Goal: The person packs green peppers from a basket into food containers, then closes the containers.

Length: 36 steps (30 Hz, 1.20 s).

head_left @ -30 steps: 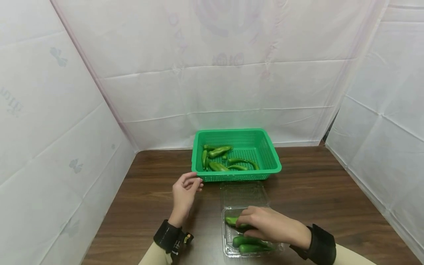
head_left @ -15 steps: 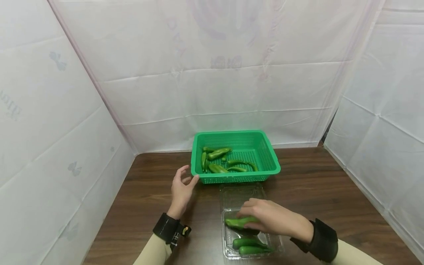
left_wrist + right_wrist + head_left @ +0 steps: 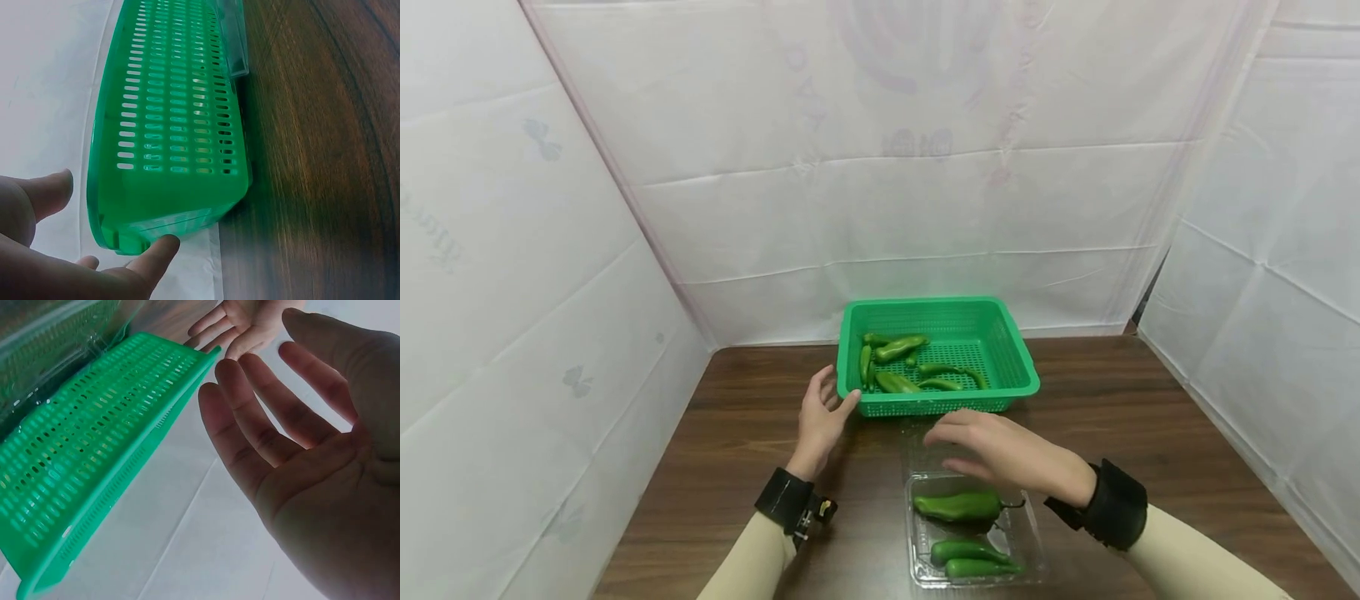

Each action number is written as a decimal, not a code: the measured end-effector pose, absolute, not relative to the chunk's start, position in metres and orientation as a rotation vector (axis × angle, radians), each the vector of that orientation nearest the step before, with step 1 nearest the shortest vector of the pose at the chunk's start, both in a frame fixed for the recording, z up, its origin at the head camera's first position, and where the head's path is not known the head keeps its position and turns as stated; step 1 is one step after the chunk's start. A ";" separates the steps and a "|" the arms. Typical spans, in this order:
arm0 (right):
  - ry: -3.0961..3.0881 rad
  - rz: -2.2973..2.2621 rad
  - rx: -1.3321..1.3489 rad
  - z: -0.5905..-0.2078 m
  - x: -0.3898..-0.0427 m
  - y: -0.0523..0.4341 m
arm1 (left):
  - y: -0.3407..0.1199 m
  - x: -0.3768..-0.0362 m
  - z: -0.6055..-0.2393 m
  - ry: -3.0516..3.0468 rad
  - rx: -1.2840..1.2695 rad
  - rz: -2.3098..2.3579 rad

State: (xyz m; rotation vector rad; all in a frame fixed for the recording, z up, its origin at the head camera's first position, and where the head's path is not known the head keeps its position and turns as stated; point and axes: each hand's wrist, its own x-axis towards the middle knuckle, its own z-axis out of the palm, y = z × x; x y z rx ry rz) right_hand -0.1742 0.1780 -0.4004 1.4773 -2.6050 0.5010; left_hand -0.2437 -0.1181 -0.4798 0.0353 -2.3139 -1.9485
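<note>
1. The dark wooden table (image 3: 737,450) carries everything, and white sheeting walls it in on three sides, so your work stays in one small patch near you.
2. The green slotted basket (image 3: 1000,333) sits at the far middle of the table, with several green peppers (image 3: 895,346) loose on its floor, an easy reach for either hand.
3. The clear plastic clamshell tray (image 3: 1037,550) lies just on the near side of the basket, lid (image 3: 917,442) folded back toward it, so its mouth is open to you. Three green peppers (image 3: 958,506) lie side by side inside it.
4. Your right hand (image 3: 1000,454) hovers over the tray's far end, fingers spread and relaxed, holding nothing.
5. Your left hand (image 3: 822,417) is open too, its thumb tip touching the basket's near left corner; the left wrist view shows that contact, seemingly to steady the basket.
</note>
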 end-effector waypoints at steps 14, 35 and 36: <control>-2.527 0.411 1.424 -0.376 -0.218 0.158 | -0.111 -0.253 -0.479 -2.345 -0.037 -1.938; -2.514 0.278 1.391 -0.372 -0.295 0.137 | -0.110 -0.254 -0.487 -2.409 0.074 -1.817; -2.531 0.264 1.388 -0.372 -0.299 0.135 | -0.110 -0.254 -0.487 -2.416 0.068 -1.807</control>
